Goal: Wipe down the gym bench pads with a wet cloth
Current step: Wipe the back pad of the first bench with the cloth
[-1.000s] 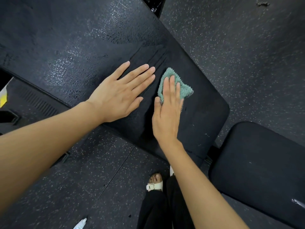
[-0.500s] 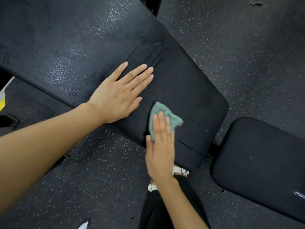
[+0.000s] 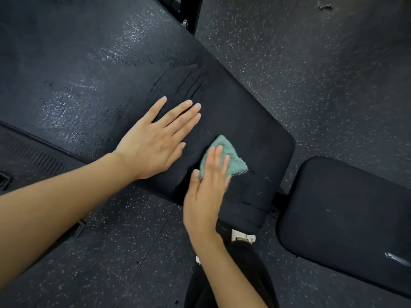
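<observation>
A long black bench pad runs from the upper left to the centre, its surface glistening with wet streaks. A small teal cloth lies near the pad's lower right end. My right hand presses on the cloth with straight fingers and covers its near half. My left hand rests flat on the pad just left of the cloth, fingers spread and straight. A second, shorter black seat pad sits to the right, apart from both hands.
Dark speckled rubber floor surrounds the bench. My black trouser leg and white sandal stand right under the pad's near end. A black frame post rises behind the pad at top centre.
My right hand dragged the cloth from the pad's far edge toward me, then a little back out and right. The left hand stayed pressed in place.
</observation>
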`<state>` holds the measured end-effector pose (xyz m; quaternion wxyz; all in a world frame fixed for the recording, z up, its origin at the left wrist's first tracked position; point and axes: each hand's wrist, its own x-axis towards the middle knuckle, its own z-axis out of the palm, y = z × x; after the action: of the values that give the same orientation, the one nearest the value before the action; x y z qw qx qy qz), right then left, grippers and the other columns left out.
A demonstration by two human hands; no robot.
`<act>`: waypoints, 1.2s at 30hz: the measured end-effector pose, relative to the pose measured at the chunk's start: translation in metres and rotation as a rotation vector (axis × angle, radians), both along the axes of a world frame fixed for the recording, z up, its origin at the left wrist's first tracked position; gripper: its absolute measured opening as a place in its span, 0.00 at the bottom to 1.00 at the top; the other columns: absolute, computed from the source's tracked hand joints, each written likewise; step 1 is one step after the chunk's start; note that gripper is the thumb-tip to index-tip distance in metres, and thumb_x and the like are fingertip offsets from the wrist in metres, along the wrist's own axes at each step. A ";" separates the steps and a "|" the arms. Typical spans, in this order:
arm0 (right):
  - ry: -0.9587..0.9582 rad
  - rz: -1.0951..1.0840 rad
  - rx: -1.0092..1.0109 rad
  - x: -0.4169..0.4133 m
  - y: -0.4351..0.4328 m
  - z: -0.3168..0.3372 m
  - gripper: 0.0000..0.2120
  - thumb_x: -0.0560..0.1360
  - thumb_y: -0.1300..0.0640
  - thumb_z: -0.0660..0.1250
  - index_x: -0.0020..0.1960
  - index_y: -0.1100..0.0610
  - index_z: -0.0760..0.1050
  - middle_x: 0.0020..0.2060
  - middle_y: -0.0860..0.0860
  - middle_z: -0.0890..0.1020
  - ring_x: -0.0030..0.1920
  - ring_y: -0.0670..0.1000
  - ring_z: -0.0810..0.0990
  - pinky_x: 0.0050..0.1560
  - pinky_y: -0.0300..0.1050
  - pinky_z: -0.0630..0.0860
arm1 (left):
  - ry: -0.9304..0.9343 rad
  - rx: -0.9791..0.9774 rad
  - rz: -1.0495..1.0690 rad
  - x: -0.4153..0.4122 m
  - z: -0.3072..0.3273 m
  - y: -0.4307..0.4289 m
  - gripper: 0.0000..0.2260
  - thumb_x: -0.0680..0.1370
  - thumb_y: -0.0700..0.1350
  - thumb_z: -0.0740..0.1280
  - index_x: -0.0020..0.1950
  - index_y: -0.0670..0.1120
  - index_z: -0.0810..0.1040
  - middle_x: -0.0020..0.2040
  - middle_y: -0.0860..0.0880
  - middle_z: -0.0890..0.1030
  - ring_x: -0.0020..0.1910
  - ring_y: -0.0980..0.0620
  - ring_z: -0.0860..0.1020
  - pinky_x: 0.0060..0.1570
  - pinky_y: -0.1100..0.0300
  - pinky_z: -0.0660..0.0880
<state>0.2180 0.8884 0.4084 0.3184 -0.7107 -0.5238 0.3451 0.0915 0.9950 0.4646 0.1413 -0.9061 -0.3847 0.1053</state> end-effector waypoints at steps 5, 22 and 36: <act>-0.189 0.285 0.113 0.032 -0.006 -0.017 0.26 0.84 0.51 0.48 0.80 0.50 0.46 0.80 0.44 0.48 0.79 0.47 0.43 0.78 0.48 0.43 | -0.003 -0.021 -0.010 0.007 -0.002 0.003 0.28 0.83 0.51 0.43 0.81 0.40 0.51 0.81 0.43 0.50 0.81 0.46 0.50 0.77 0.44 0.43; 0.025 -0.105 -0.017 0.077 0.028 -0.038 0.28 0.83 0.45 0.45 0.80 0.53 0.48 0.79 0.44 0.48 0.78 0.43 0.40 0.78 0.54 0.44 | 0.021 -0.033 -0.023 0.039 -0.014 0.012 0.28 0.83 0.52 0.41 0.81 0.40 0.48 0.82 0.43 0.48 0.81 0.46 0.47 0.77 0.42 0.43; -0.106 0.140 0.051 0.119 0.039 -0.053 0.25 0.84 0.51 0.48 0.79 0.49 0.46 0.79 0.43 0.47 0.79 0.44 0.42 0.78 0.56 0.50 | 0.007 -0.073 -0.039 0.060 -0.021 0.022 0.29 0.83 0.52 0.43 0.81 0.40 0.50 0.82 0.43 0.49 0.81 0.46 0.49 0.77 0.42 0.44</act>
<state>0.3366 0.9278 0.3549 0.2835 -0.6814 -0.5968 0.3151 0.1511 1.0175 0.4438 0.1114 -0.9175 -0.3625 0.1197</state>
